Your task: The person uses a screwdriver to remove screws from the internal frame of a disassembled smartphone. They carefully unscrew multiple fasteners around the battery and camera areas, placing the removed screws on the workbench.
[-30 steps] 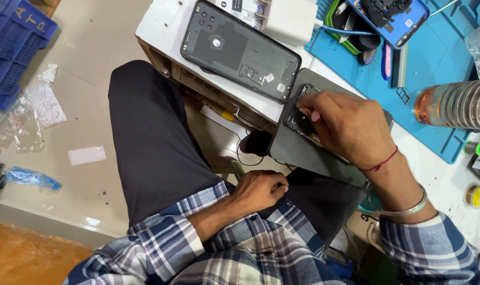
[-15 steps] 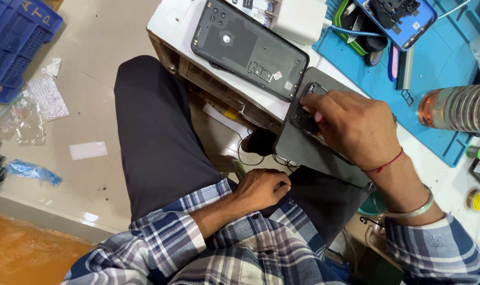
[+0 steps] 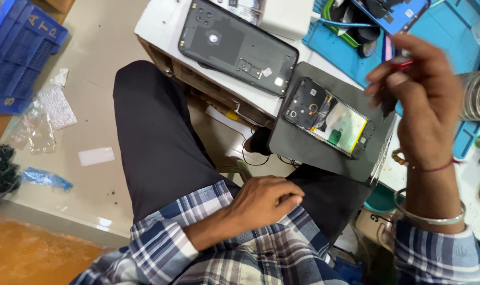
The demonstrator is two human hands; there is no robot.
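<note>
An opened phone point(image 3: 328, 117) with its insides showing lies on a dark grey mat point(image 3: 314, 145) at the bench edge. Its black back cover point(image 3: 238, 45) lies apart on the white benchtop point(image 3: 158, 21), further left. My right hand point(image 3: 420, 97) is raised above and to the right of the phone, fingers pinched on a thin red-tipped tool point(image 3: 401, 64). My left hand point(image 3: 265, 201) rests closed against my lap, holding nothing that I can see.
A blue work mat point(image 3: 451, 37) with tools and a second phone point(image 3: 396, 13) covers the bench at top right. A blue crate point(image 3: 18, 53), plastic wrappers and paper scraps lie on the floor at left. My dark-trousered leg point(image 3: 161, 142) runs under the bench.
My right hand has lifted off the opened phone and moved up and right with the tool, uncovering the phone's insides. The left hand stayed in my lap.
</note>
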